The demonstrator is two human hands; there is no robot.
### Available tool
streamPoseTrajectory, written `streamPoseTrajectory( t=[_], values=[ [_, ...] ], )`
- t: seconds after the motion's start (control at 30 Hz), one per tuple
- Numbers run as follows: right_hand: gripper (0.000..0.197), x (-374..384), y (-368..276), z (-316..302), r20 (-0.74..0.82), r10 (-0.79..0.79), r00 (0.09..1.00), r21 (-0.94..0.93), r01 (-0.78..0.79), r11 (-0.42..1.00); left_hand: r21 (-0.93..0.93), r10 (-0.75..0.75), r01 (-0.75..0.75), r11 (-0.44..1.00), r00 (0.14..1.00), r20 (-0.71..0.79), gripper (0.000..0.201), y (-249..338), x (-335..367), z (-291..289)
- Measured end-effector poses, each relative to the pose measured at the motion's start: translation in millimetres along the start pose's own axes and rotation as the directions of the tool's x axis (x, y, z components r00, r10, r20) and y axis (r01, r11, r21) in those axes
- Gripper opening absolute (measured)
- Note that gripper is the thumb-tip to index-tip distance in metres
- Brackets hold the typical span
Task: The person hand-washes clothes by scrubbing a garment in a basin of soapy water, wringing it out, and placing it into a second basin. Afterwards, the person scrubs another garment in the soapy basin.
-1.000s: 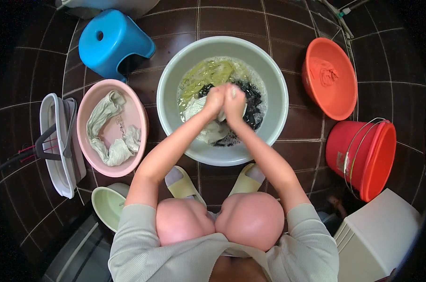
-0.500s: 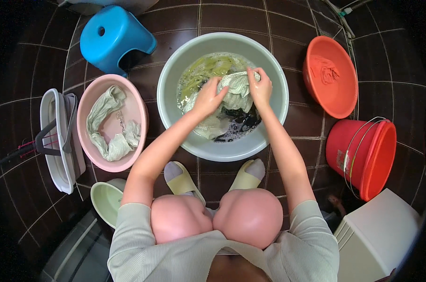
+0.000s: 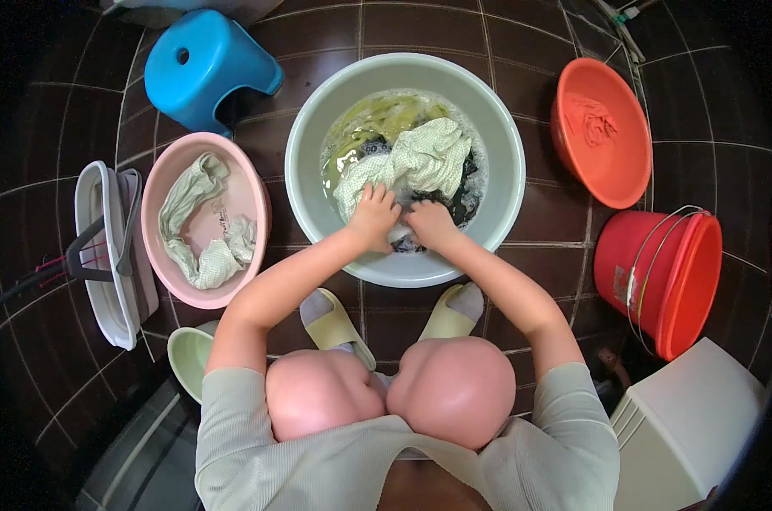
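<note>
A large pale grey-green basin [image 3: 303,200] holds sudsy water and soaking laundry. A pale checked cloth [image 3: 433,157] lies bunched on top, toward the basin's right middle. My left hand [image 3: 373,217] rests with fingers apart on the near left end of this cloth. My right hand [image 3: 433,223] is at the near side of the water, its fingers curled at a dark wet cloth [image 3: 467,203], with the fingertips partly hidden. Yellow-green fabric [image 3: 386,115] floats at the far left inside the basin.
Left of the basin stand a pink basin [image 3: 157,226] with a twisted pale cloth, a blue stool [image 3: 203,72], a collapsible white tub [image 3: 105,255] and a small green basin [image 3: 190,358]. On the right are an orange basin [image 3: 607,166] with orange cloth, a red bucket [image 3: 645,272] and a white cabinet [image 3: 697,409].
Both hands have let go of the raised part of the pale checked cloth and come down toward me. The cloth now lies spread in a heap on the water.
</note>
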State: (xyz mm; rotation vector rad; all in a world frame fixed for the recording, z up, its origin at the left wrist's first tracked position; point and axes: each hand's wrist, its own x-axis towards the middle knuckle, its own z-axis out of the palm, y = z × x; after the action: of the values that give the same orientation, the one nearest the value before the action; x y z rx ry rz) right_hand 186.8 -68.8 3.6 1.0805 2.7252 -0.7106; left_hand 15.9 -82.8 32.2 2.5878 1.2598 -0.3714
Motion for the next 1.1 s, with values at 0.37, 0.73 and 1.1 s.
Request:
streamPoseTrajectory(
  t=[0.37,0.73,1.1],
  values=[
    [0.027,-8,30,-88,0.049,0.469,0.882,0.944,-0.194,0.267,-0.574,-0.179,0.129,0.809,0.983,-0.032,0.035,-45,-2,-33],
    [0.025,-6,58,-144,-0.129,0.513,0.849,0.975,0.015,0.221,-0.976,-0.436,0.102,0.192,0.9,0.009,0.03,-109,3,-15],
    [0.092,80,-39,11,-0.348,0.651,0.675,0.848,-0.069,0.525,-0.939,-0.506,-0.074,-0.337,0.855,0.115,0.034,-72,59,-104]
  ],
)
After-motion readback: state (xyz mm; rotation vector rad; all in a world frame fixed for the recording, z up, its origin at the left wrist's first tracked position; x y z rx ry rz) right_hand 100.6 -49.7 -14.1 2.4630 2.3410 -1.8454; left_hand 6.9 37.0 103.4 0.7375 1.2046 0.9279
